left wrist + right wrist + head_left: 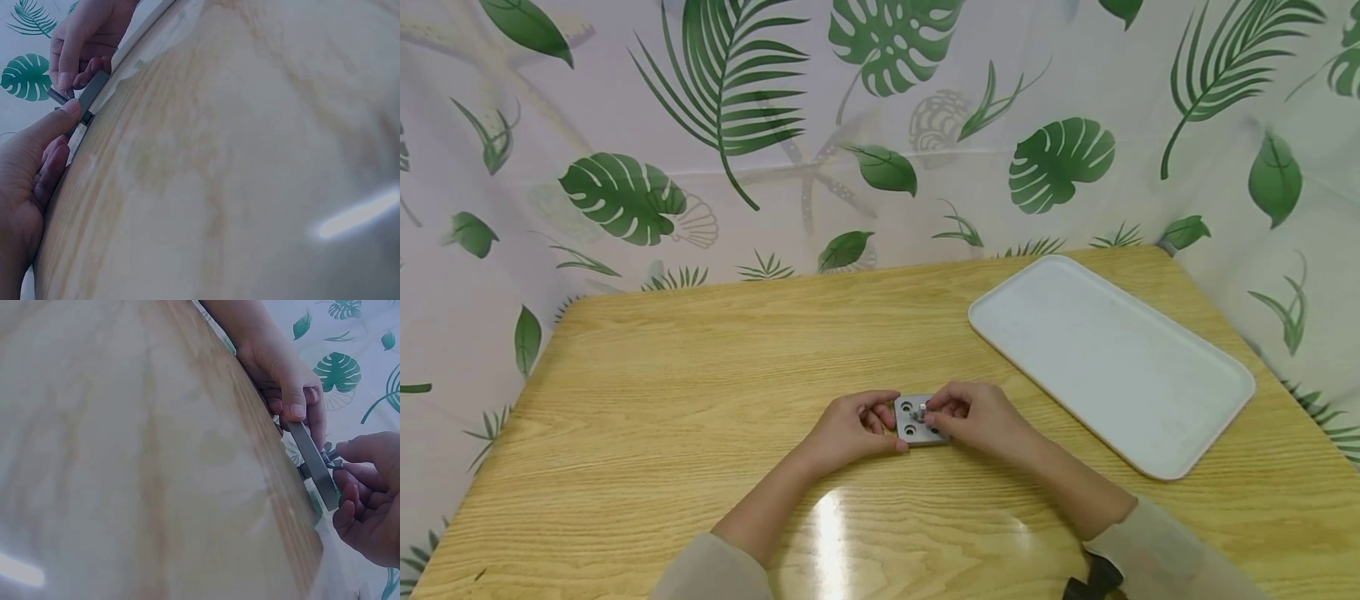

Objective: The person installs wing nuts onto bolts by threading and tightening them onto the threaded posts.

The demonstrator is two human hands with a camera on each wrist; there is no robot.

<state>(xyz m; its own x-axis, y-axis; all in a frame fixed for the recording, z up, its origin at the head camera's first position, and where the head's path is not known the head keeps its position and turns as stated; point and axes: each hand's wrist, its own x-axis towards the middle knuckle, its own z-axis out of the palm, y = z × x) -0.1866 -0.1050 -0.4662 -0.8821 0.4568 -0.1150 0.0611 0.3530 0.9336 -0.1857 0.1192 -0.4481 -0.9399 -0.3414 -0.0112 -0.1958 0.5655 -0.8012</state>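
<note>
A grey square metal plate (pixel 922 438) with round holes near its corners sits at mid-table, raised slightly by small dark feet underneath. From its centre rises a short bolt with what looks like a wing nut (pixel 917 414) on it. My left hand (pixel 850 429) grips the plate's left side, thumb at the near corner and index finger at the far corner. With thumb and index finger my right hand (pixel 981 417) pinches the wing nut, partly hiding the plate's right side. The right wrist view shows the nut's metal wings (pixel 337 464) between those fingertips.
A white rectangular tray (pixel 1112 358) lies at an angle on the right of the wooden table (pixel 700 375). Behind the table hangs a leaf-patterned cloth (pixel 955 167). A black strap (pixel 1093 575) shows by the right sleeve.
</note>
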